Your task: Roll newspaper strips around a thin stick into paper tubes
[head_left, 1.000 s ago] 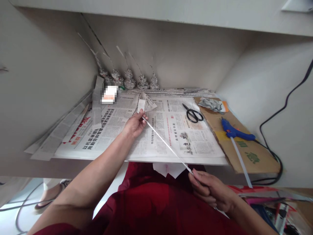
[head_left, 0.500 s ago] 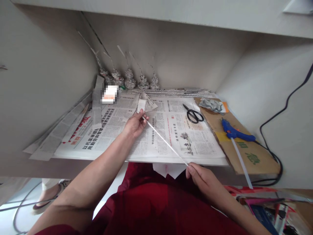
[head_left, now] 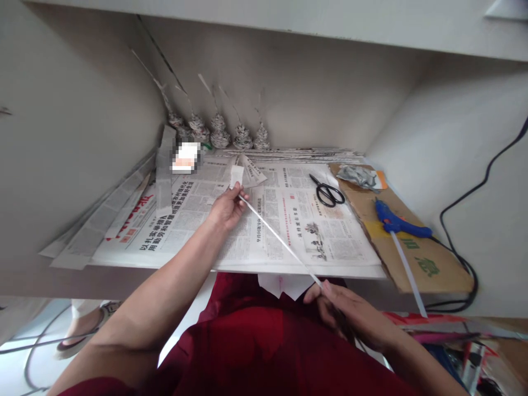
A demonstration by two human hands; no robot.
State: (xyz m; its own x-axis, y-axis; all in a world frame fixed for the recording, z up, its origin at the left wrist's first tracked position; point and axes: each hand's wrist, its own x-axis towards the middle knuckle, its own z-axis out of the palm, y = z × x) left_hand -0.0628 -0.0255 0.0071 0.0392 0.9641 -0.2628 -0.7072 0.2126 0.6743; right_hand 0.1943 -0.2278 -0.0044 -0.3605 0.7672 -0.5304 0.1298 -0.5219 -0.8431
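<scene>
A thin rolled newspaper stick (head_left: 281, 240) runs slantwise between my two hands. My left hand (head_left: 229, 207) pinches its upper end, where a flat, unrolled flap of paper sticks out past the fingertips. At the lower end, beyond the table's front edge, my right hand (head_left: 336, 305) grips the stick between thumb and fingers. Beneath the stick lie newspaper sheets (head_left: 272, 220) spread over the table. Black-handled scissors (head_left: 328, 193) rest on them, to the right of the stick.
Several woven paper gourd shapes (head_left: 220, 132) stand along the back wall, beside a bundle of paper sticks (head_left: 301, 155). Paper strips (head_left: 107, 209) lie at the left. A blue glue gun (head_left: 398, 220) with a cord rests on cardboard (head_left: 429, 275) at the right. A shelf overhangs the table.
My right hand has moved slightly down and right along the stick's lower end, and its fingers have turned. My left hand stays nearly in place.
</scene>
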